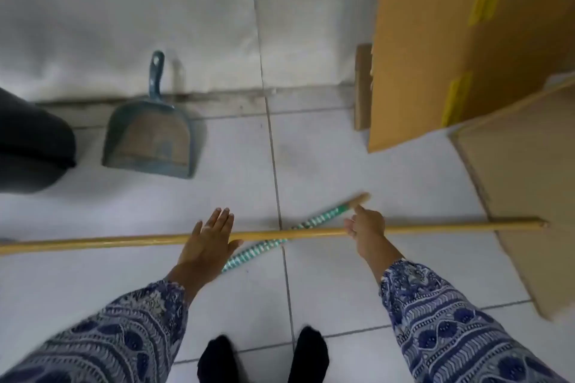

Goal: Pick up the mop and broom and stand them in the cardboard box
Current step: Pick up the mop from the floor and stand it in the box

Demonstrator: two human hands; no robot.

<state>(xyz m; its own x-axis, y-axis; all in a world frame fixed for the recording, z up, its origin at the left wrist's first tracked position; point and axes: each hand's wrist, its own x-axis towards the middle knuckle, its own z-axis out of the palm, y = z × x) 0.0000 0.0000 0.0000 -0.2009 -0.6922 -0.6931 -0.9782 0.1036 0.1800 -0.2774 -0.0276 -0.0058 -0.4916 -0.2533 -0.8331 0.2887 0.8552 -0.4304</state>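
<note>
A long plain wooden handle point(124, 240) lies across the tiled floor from left edge to right. Under it, crossing diagonally, lies a second handle wrapped in green-and-white pattern point(314, 222) with a bare wooden tip. Neither head shows, so which is mop or broom I cannot tell. My left hand point(211, 236) hovers open, fingers spread, over the plain handle. My right hand point(367, 228) is open over the plain handle, its forefinger at the patterned handle's tip. The tall cardboard box point(435, 50) stands at the upper right, one flap point(529, 190) spread low toward me.
A blue-green dustpan point(149, 137) leans against the white wall at the back left. A dark rounded object point(31, 140) sits at the left edge. My two dark-socked feet point(264, 357) stand at the bottom centre on grey floor tiles.
</note>
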